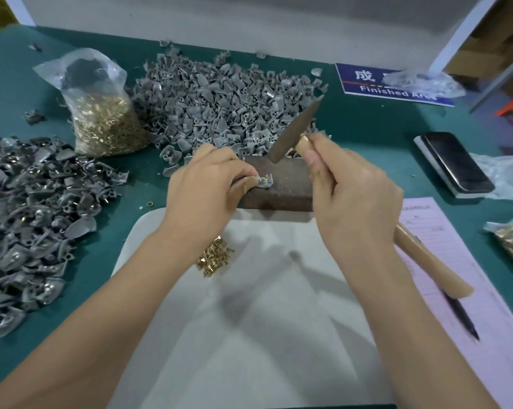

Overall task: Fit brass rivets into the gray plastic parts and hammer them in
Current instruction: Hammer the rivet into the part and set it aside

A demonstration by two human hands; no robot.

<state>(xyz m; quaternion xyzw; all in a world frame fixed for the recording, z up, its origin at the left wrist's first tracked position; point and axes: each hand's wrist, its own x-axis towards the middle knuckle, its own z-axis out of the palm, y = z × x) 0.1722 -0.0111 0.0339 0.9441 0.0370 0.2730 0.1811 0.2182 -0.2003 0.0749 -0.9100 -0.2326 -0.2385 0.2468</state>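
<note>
Hammering step was in hand. Left hand pinched one gray plastic part by its near edge and held it flat on the top of the dark block, brass rivet showing in it. Couldn't tell from this view whether the rivet was fully seated or just dropped in.

Right hand had its grip clenched round the hammer handle, high up near the head. Head was raised and tilted above the far side of the block, not touching the part.

Supplies: unworked gray pile behind the block, bag of rivets to its left, loose rivets on the white sheet near the left wrist. Second pile at the left of the desk looked like finished pieces, brass visible in several.

Next move, as I read it: a short, square tap straight down on the rivet head. Left fingertips sat just beside the strike point, so the blow needed to be small and well aimed. Part overhung the block's near-left edge a little; it might tip if hit off-centre.
</note>
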